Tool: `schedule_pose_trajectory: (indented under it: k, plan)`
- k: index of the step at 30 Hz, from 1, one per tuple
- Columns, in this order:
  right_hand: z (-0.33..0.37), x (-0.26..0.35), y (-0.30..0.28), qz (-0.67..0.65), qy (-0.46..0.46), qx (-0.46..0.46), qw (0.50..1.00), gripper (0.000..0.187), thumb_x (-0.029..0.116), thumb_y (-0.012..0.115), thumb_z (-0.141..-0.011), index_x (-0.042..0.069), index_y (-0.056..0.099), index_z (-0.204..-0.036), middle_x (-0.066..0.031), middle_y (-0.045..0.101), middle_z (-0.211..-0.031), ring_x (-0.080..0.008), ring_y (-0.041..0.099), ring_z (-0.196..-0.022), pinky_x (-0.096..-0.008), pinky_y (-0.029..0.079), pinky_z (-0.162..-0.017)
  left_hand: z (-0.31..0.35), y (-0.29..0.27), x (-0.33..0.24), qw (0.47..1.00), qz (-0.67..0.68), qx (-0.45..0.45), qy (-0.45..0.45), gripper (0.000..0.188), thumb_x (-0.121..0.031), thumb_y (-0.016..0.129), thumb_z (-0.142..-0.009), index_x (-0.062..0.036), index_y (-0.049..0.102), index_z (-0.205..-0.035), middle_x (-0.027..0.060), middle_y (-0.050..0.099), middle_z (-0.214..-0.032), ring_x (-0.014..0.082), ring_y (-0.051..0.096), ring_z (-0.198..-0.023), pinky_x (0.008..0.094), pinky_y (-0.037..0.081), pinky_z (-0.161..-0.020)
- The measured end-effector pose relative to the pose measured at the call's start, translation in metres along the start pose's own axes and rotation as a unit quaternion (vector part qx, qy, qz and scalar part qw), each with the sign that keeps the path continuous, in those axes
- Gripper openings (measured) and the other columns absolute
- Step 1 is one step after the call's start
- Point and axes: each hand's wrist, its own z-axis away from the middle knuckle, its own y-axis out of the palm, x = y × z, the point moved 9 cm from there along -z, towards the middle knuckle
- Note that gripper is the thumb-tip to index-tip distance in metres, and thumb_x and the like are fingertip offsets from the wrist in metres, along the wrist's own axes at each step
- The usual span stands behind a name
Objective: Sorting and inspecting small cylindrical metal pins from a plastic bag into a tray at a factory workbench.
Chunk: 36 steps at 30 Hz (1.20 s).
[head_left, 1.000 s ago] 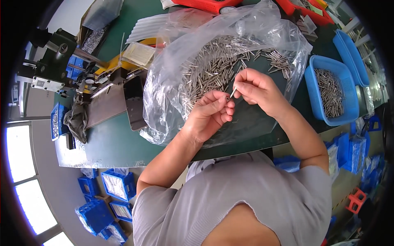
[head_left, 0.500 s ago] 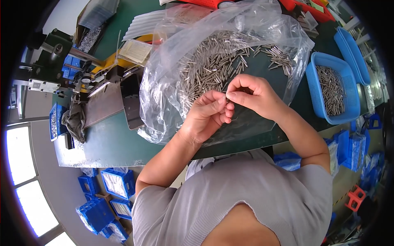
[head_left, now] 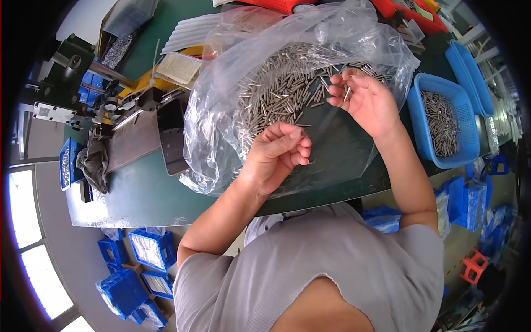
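My left hand [head_left: 276,155] is closed in a pinch in front of the metal pile, the fingertips on something too small to make out; fine thin strands show below the fingers. My right hand [head_left: 370,105] is raised over the right side of the clear plastic bag [head_left: 213,133], its fingers curled around a short metal pin [head_left: 347,93]. Beneath and beyond the hands, a heap of small grey metal pins [head_left: 279,91] lies on the bag. A smaller group of pins [head_left: 371,71] sits partly hidden behind my right hand.
A blue basket [head_left: 418,122] of pins stands at the right, beside another blue basket [head_left: 469,77]. At the left are a bench machine [head_left: 72,63], a dark flat tray [head_left: 172,135] and a crumpled dark cloth [head_left: 95,163]. Blue crates [head_left: 124,290] stand on the floor.
My right hand has come away from the left, moving right and farther out, and a metal pin now shows in it. My left hand stays nearly in place, still pinched.
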Motion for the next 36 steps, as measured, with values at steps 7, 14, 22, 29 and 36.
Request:
schedule_pose_trajectory:
  k: [7,14,22,29,36]
  plan:
    - [0.006,-0.008,0.035,0.659,-0.230,0.110,0.708,0.011,0.012,0.066,-0.076,0.007,0.062,-0.085,-0.0003,0.056,-0.071,-0.0147,0.054,-0.059,-0.0284,0.042,-0.054,0.001,-0.003,-0.005,1.000,0.006,-0.009,0.015,0.010,-0.011,0.058,-0.088,-0.0021,0.059,-0.091,0.0112,0.060,-0.084,0.0174,0.058,-0.072,0.0275,0.050,-0.061]
    - [0.018,-0.020,0.054,0.745,-0.335,0.150,0.557,0.015,0.013,0.066,-0.076,0.007,0.058,-0.088,-0.0052,0.059,-0.078,-0.0237,0.059,-0.069,-0.0344,0.046,-0.058,0.001,-0.001,-0.005,1.000,0.008,-0.008,0.002,0.010,-0.011,0.056,-0.089,-0.0017,0.058,-0.092,0.0110,0.061,-0.085,0.0174,0.058,-0.073,0.0275,0.050,-0.062]
    - [0.031,-0.036,0.055,0.331,0.016,0.222,0.917,0.012,0.016,0.056,-0.088,0.004,0.055,-0.093,0.0008,0.054,-0.076,-0.0024,0.048,-0.067,-0.0165,0.031,-0.052,0.001,0.001,0.000,1.000,0.004,-0.007,-0.018,0.010,-0.011,0.054,-0.090,-0.0024,0.058,-0.094,0.0106,0.062,-0.086,0.0164,0.060,-0.072,0.0269,0.051,-0.062]
    - [0.034,-0.030,0.063,0.351,-0.071,0.247,0.900,0.009,0.008,0.056,-0.088,0.000,0.055,-0.092,-0.0014,0.058,-0.081,-0.0069,0.056,-0.077,-0.0218,0.046,-0.070,0.001,0.001,0.001,1.000,0.009,0.000,-0.020,0.009,-0.011,0.055,-0.089,-0.0030,0.057,-0.094,0.0097,0.063,-0.085,0.0157,0.061,-0.070,0.0262,0.051,-0.060]
    - [0.040,-0.041,0.070,0.386,-0.046,0.268,0.882,0.006,0.007,0.058,-0.087,0.001,0.057,-0.088,0.0003,0.058,-0.077,-0.0064,0.056,-0.074,-0.0221,0.046,-0.070,0.002,0.002,0.000,1.000,0.007,0.012,-0.021,0.008,-0.010,0.055,-0.089,-0.0031,0.058,-0.093,0.0097,0.063,-0.083,0.0162,0.060,-0.069,0.0258,0.051,-0.060]
